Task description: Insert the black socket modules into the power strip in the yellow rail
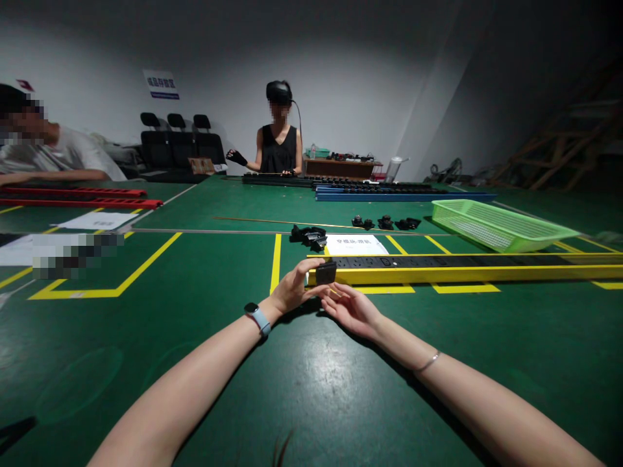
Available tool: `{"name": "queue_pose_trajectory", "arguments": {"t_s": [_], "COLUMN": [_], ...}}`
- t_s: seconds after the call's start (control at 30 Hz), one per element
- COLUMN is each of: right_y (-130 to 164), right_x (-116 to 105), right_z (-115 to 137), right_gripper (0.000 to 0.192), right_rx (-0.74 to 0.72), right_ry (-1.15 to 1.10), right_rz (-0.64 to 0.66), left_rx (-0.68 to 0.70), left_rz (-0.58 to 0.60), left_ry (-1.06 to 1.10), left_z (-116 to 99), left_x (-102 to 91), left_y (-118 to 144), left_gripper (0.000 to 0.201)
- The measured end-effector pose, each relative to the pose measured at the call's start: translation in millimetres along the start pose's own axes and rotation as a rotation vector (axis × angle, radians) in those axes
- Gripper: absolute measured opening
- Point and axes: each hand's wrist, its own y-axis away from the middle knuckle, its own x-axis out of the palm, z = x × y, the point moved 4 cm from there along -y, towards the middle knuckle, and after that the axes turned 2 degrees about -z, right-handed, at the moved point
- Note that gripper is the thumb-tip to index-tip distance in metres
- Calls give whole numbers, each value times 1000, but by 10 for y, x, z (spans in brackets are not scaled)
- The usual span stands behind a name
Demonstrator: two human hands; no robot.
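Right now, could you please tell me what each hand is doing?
Left hand: closed on a small black module, at the yellow rail's end.
Right hand: open, palm up, empty.

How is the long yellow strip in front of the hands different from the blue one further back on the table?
The yellow strip lies close, its end right at the left hand, which holds a small black block against it; the blue strip lies far back, untouched. The right hand rests open below the yellow strip's end. The yellow one shows flat black sockets; the blue one's top is too distant to read. Both are long, narrow, black-topped rails on the green table.
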Motion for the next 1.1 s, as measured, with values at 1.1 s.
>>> {"name": "queue_pose_trajectory", "arguments": {"t_s": [1.1], "right_y": [2], "right_x": [-15], "right_z": [10], "right_gripper": [14], "right_rx": [-19], "right_ry": [-10], "right_rz": [16], "left_rx": [88], "left_rz": [33], "left_ry": [-20], "left_z": [-68], "left_x": [-22], "left_y": [-53], "left_gripper": [55]}}
